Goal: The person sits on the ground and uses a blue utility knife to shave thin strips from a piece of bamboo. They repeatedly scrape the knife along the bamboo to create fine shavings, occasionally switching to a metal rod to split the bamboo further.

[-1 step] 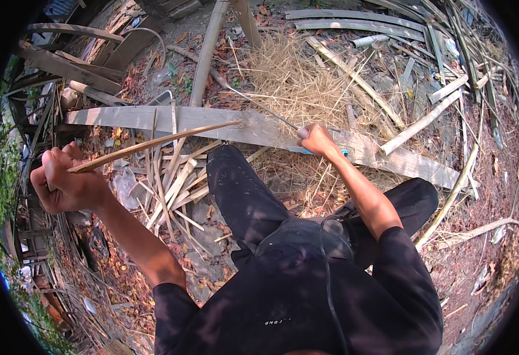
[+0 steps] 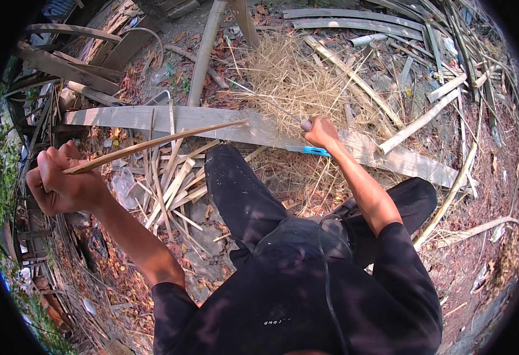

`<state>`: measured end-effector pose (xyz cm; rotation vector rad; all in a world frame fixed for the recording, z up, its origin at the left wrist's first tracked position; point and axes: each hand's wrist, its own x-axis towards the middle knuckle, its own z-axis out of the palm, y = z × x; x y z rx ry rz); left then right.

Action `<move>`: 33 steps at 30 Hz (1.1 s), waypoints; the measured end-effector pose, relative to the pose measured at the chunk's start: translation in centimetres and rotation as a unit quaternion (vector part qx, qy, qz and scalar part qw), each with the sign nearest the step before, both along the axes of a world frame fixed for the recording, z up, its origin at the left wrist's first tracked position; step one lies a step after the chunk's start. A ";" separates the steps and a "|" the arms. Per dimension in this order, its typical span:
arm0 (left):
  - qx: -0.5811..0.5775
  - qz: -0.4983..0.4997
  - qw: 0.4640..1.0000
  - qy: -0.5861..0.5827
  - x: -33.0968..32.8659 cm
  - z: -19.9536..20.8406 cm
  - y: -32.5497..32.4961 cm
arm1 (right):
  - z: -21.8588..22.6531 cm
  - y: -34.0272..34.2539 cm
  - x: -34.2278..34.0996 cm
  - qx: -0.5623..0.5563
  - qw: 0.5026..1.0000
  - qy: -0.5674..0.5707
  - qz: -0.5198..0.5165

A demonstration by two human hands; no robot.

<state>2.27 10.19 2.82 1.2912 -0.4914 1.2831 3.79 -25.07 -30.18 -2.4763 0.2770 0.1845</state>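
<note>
My left hand (image 2: 64, 177) is closed round the near end of a long split bamboo strip (image 2: 153, 144). The strip slants up to the right, its thin far end above the wooden plank (image 2: 212, 120). My right hand (image 2: 321, 131) grips the handle of a long, thin-bladed knife (image 2: 271, 102), which points up and to the left over the plank and straw-like shavings. Blade and strip are apart. Just below the right hand, a blue box cutter (image 2: 308, 150) lies at the plank's near edge with its blade showing; the right forearm hides nothing of the strip.
Loose bamboo sticks (image 2: 173, 189) are piled left of my knee. A heap of dry shavings (image 2: 295, 74) lies beyond the plank. Bamboo poles (image 2: 422, 123) and long slats (image 2: 354, 23) lie at the far right, and an upright post (image 2: 206, 56) stands beyond the plank.
My right hand has shifted slightly right and up with the knife, uncovering more of the box cutter. My left hand has moved slightly left, still holding the bamboo strip.
</note>
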 end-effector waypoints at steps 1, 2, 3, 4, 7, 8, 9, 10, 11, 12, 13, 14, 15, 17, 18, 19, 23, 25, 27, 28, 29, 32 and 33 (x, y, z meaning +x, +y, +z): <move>0.031 -0.018 0.999 0.022 0.0 0.1 -0.7 | 0.4 -1.1 0.6 -0.068 0.994 -0.084 -0.011; 0.031 -0.010 0.999 0.028 0.3 0.0 -1.5 | 0.5 -1.9 0.8 -0.139 0.982 -0.125 -0.031; 0.032 -0.002 0.999 0.032 0.6 -0.2 -2.2 | 0.3 -2.5 0.8 -0.166 0.976 -0.136 -0.040; 0.026 0.017 0.999 0.022 0.9 -0.4 -2.8 | -0.2 -2.8 0.4 -0.191 0.957 -0.218 -0.001; 0.011 0.053 0.998 0.022 1.7 -1.2 -3.4 | -2.8 -2.4 -2.5 -0.222 0.945 -0.221 0.092; 0.034 0.031 0.999 0.013 1.7 -1.4 -3.3 | -3.9 -2.3 -3.5 -0.242 0.958 -0.127 0.090; 0.041 0.010 0.999 0.013 1.6 -1.6 -3.0 | -4.9 -2.2 -4.5 -0.250 0.961 -0.066 0.099; 0.043 -0.004 0.999 0.006 1.5 -1.7 -2.7 | -5.9 -2.2 -5.1 -0.256 0.961 -0.010 0.108; 0.056 -0.016 0.998 0.015 1.4 -1.7 -2.4 | -6.8 -2.3 -5.6 -0.253 0.961 -0.021 0.110; 0.055 -0.020 0.998 0.018 1.3 -1.8 -2.2 | -7.4 -2.6 -5.9 -0.252 0.960 -0.040 0.112; 0.053 -0.025 0.998 0.019 1.2 -1.8 -2.1 | -7.9 -3.0 -6.0 -0.269 0.956 -0.049 0.108; 0.053 -0.033 0.998 0.027 1.2 -1.8 -2.1 | -8.1 -3.5 -5.9 -0.254 0.956 -0.061 0.135; 0.045 -0.023 0.999 0.021 1.2 -1.8 -2.2 | -8.0 -4.1 -5.7 -0.255 0.952 -0.061 0.157; 0.026 -0.008 1.000 0.015 1.2 -1.9 -2.5 | -6.9 -4.6 -5.2 -0.243 0.951 -0.043 0.185; 0.022 -0.001 1.000 0.016 1.1 -1.9 -2.6 | -5.7 -4.7 -5.1 -0.229 0.954 -0.025 0.192; 0.011 0.008 1.000 0.016 1.0 -2.0 -2.7 | -4.3 -4.5 -4.9 -0.231 0.954 0.003 0.193; 0.002 0.042 0.999 0.028 0.5 -2.5 -2.4 | 3.3 -1.1 -4.2 -0.136 0.972 -0.001 0.192; 0.026 0.031 0.998 0.058 0.0 -2.7 -2.0 | 7.0 0.7 -3.8 -0.115 0.981 -0.079 0.136; 0.039 -0.045 0.997 0.045 -0.5 -2.9 -1.5 | 9.3 2.6 -3.0 -0.078 0.989 -0.094 0.081; 0.046 -0.077 0.995 0.040 -0.8 -3.0 -1.4 | 9.9 3.5 -2.4 -0.053 0.995 -0.070 0.054; 0.029 -0.055 0.997 0.038 -0.8 -3.1 -1.3 | 10.0 4.3 -2.2 -0.022 0.996 -0.086 0.030; 0.097 -0.080 0.992 0.007 -1.1 -3.5 -1.2 | 8.2 7.2 -1.6 0.090 0.994 -0.062 0.031; 0.116 -0.086 0.989 -0.003 -1.1 -3.5 -1.1 | 7.2 8.1 -1.6 0.092 0.987 -0.122 0.048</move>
